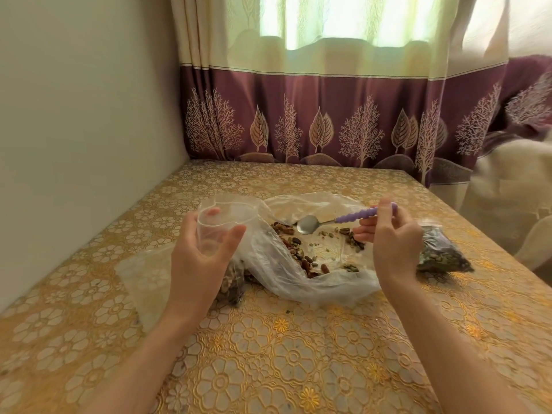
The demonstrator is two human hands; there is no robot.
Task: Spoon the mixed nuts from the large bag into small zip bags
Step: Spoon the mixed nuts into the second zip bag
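Observation:
My left hand (203, 252) holds a small clear zip bag (221, 225) with its mouth held wide, fingers curled round it; some nuts sit in its bottom behind my wrist. My right hand (391, 237) grips the purple handle of a metal spoon (310, 224). The spoon's bowl looks empty and hovers over the large clear bag (310, 276), which lies spread flat mid-table. Mixed nuts (301, 252) are scattered inside the large bag.
A filled small zip bag (442, 252) lies right of my right hand. An empty flat zip bag (140, 273) lies at left. The table (298, 354) has a gold floral cover; a wall stands at left, a curtain behind, and a covered chair at right.

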